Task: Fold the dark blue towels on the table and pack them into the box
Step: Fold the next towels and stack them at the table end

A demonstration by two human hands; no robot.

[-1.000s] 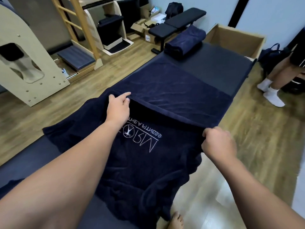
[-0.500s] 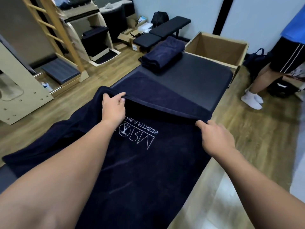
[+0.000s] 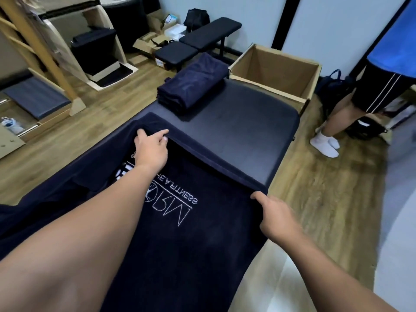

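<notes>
While both hands' grip pinches its far edge, left hand (image 3: 151, 147), right hand (image 3: 275, 216), the towel (image 3: 180, 244) spreads toward the person.

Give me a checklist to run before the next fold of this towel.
1. Left hand grip on the towel's far edge: ok, fingers curled over it.
2. Right hand grip on the same edge: ok, pinching the corner.
3. Edge taut between both hands: ok, runs straight.
4. Near end lying flat: cannot tell, arms cover it.
5. Folded stack clear of the towel: ok, sits apart.
6. Box open: ok, at the table's far end.
</notes>
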